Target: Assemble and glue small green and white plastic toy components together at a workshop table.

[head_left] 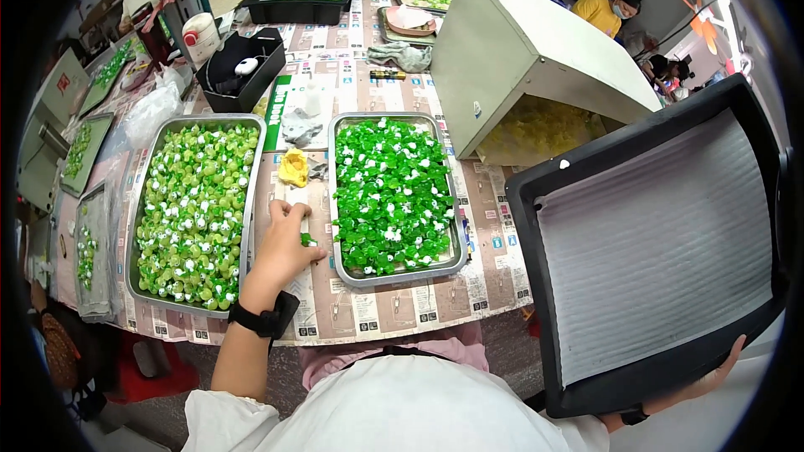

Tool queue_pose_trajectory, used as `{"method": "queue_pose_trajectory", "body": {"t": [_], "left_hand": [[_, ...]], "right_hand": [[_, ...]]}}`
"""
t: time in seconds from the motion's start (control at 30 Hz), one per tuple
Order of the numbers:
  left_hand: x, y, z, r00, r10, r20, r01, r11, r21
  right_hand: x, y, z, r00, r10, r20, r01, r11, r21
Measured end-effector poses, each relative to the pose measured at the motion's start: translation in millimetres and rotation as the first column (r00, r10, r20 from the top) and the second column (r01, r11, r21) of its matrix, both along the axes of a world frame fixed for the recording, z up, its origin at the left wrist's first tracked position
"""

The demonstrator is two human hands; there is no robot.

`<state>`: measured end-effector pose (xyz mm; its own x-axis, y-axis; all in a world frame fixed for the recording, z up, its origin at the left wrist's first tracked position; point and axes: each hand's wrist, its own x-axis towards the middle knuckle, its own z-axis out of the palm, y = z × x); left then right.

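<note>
- The left hand (289,238) is over the table between two metal trays, fingers bent and thumb spread; a small, glossy green piece (307,240) shows between them, though I cannot tell whether it is gripped.
- The right hand (712,378) grips the lower edge of a black, rectangular, raised-rim tray (546,310), its palm partly hidden.
- That black tray is tilted, lined with a pale grey, softly ribbed sheet (662,243).
- Right of the left hand, a rounded-corner, silvery metal tray (400,279) holds translucent, deep-green pieces (389,192) mixed with white bits.
- To its left, a longer, silvery metal tray (251,192) is heaped with rounded, yellow-green pieces (197,218), also dotted white.
- A crumpled, bright yellow wad (293,167) lies beyond the left hand.
- Beneath, the table is covered with a smooth, brown-and-white printed sheet (335,318).
- Behind stands an angular, cream-coloured, open-fronted box (502,59).
</note>
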<state>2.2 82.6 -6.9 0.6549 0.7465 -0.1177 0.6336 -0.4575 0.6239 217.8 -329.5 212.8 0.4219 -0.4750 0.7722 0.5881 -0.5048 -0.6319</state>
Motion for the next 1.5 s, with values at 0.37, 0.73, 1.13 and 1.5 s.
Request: {"method": "queue_pose_trajectory", "body": {"t": [0.37, 0.73, 1.13, 1.5], "left_hand": [[4.4, 13.9, -16.0, 0.998, 0.053, 0.045, -0.050, 0.996, -0.070], [86.8, -2.9, 61.4, 0.876, -0.106, 0.471, 0.206, 0.964, -0.166], [25.5, 4.6, 60.1, 0.835, 0.172, 0.523, 0.019, 0.940, -0.339], [-202.8, 20.7, 32.5, 0.680, 0.601, 0.420, -0.607, 0.783, -0.138]], "right_hand": [[59.7, -2.2, -43.9, 0.858, 0.442, -0.260, -0.163, 0.715, 0.680], [86.7, -40.7, -86.0, 0.803, 0.572, -0.168, -0.322, 0.653, 0.685], [83.5, -46.1, -98.4, 0.734, 0.670, -0.116, -0.400, 0.564, 0.723], [72.8, -31.1, -109.1, 0.590, 0.806, 0.047, -0.467, 0.293, 0.834]]}}
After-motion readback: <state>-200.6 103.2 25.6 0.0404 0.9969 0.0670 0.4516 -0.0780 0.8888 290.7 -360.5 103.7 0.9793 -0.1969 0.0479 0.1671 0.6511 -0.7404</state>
